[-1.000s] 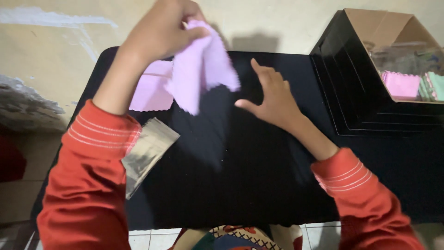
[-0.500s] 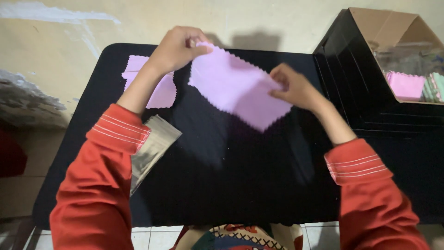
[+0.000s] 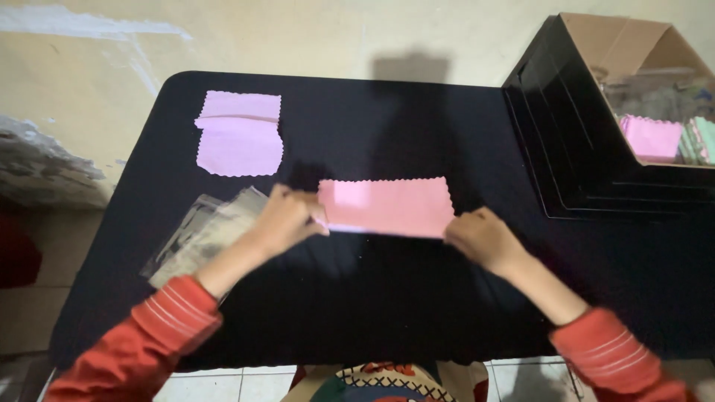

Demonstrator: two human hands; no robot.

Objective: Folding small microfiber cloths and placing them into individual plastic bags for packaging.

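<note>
A pink cloth (image 3: 387, 207) with zigzag edges lies folded in half on the black table (image 3: 417, 119), near the middle. My left hand (image 3: 287, 219) pinches its left end and my right hand (image 3: 484, 238) pinches its right end. Both hands press the cloth flat against the table top. A second pink cloth (image 3: 240, 134), partly folded, lies at the table's far left, apart from both hands.
Clear plastic sleeves (image 3: 205, 234) lie under my left forearm at the table's left edge. A stack of black trays (image 3: 573, 149) stands at the right, with a cardboard box (image 3: 640, 45) holding pink and green cloths (image 3: 655, 138).
The pink cloth was held up and spread in the air; now it is folded in half and laid on the table. Both hands came down toward me with it.
</note>
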